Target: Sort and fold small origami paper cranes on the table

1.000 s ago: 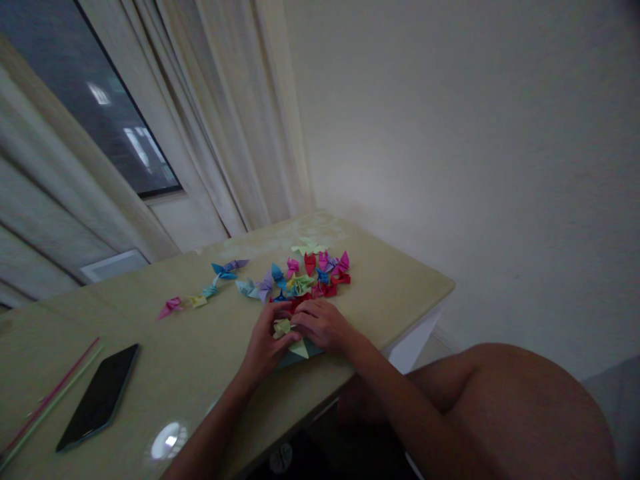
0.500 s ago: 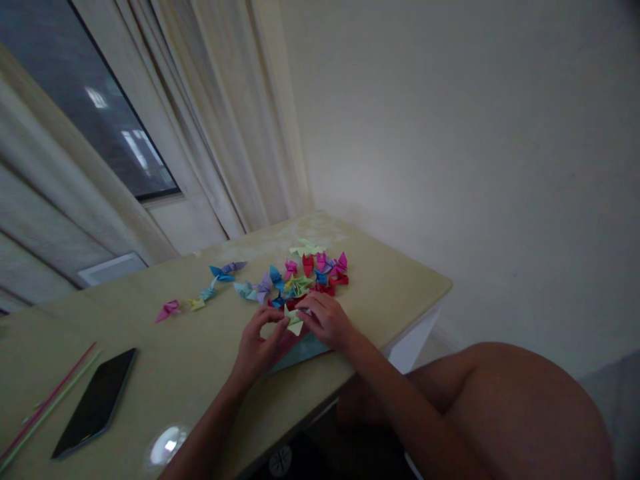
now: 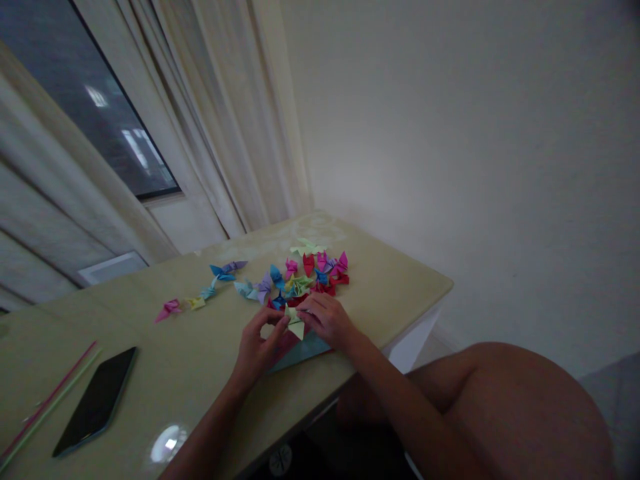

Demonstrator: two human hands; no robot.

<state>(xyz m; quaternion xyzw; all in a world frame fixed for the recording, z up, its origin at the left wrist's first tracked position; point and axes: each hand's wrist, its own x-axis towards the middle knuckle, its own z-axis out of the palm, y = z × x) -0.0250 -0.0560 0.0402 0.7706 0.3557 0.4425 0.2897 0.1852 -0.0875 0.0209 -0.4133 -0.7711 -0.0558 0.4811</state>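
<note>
Paper, pale green and folded to points, is pinched between the thumb and fingers of the left hand and of the right hand, just above a pink sheet and a light blue sheet on the table. The tabletop bears a colourful cluster of folded papers, a looser row of folded pieces, a dark phone and two thin sticks.

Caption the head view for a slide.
Left hand and right hand hold pale-green origami near colourful folded pieces; phone at left.
</note>
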